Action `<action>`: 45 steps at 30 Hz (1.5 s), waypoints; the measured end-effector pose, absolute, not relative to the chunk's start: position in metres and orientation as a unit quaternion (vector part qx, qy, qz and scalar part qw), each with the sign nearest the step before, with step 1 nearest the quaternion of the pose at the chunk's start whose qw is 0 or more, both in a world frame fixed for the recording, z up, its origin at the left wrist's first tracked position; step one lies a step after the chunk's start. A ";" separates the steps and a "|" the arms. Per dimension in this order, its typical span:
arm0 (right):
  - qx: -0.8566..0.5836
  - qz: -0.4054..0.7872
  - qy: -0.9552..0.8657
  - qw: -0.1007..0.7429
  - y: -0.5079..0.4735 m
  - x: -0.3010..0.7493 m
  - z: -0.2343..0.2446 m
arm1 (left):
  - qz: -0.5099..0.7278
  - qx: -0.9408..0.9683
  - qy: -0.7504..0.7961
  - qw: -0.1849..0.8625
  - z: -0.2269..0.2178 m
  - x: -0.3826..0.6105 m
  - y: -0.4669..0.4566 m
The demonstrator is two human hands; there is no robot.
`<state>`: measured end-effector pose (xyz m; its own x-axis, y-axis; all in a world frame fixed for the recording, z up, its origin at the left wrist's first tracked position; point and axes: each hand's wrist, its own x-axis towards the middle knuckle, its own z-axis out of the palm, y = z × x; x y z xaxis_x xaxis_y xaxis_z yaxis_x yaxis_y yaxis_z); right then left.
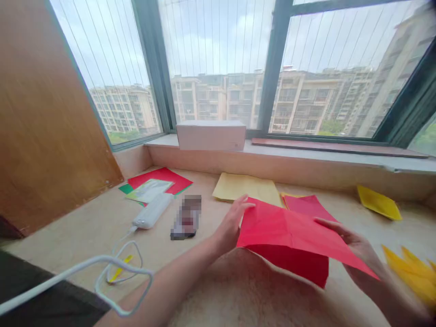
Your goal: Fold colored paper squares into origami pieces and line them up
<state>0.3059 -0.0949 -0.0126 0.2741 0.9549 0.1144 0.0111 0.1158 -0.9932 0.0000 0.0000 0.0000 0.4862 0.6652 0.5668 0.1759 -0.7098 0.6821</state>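
Stone ledge (95,240) | red paper (289,231) — held between left hand (231,222), right hand (350,245)

Left of the red paper sheet (293,231), a white corded device (152,211) and a pixelated object (186,217) stand in the way. Rightward, passage probably runs up to the yellow paper (412,272).

Diffuse daylight enters through the window (274,77) and lights the room evenly from the front, with pale sky but no hard glare. Only soft shade lies beneath the red paper sheet (289,240). Wide-angle distortion bends the frame lines toward the edges. The right hand (356,247) shows slight motion blur, and a pixelated patch (186,217) obscures one object.
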 end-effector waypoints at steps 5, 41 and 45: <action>-0.551 0.489 -0.408 0.539 -0.101 0.299 -0.003 | 0.430 0.777 0.322 0.328 0.003 0.003 -0.006; -0.533 0.472 -0.422 0.561 -0.104 0.283 0.001 | 0.335 0.400 0.226 0.823 0.007 -0.004 0.000; -0.546 0.495 -0.382 0.557 -0.104 0.284 -0.001 | 0.330 0.428 0.231 0.809 0.011 -0.007 -0.009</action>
